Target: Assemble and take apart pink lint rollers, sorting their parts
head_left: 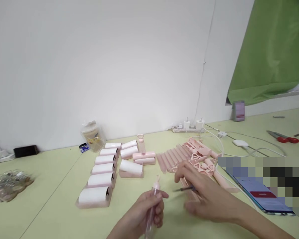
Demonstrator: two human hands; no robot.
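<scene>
My left hand (146,209) is closed around a clear, pale pink handle piece (152,205), held upright near the table's front edge. My right hand (204,194) reaches left over the table with fingers bent, pinching a thin dark tool (184,189) that looks like a small screwdriver. Just beyond it lies a heap of pink handles and heart-ended parts (196,156). Left of centre, white lint rollers in pink trays (102,172) lie in a row.
A phone (261,196) lies at the right, cables and a power strip (188,127) run behind it. Red-handled scissors (284,137) are at the far right. A plastic cup (92,136), a black phone (26,151) and a bag of small items (7,186) sit on the left.
</scene>
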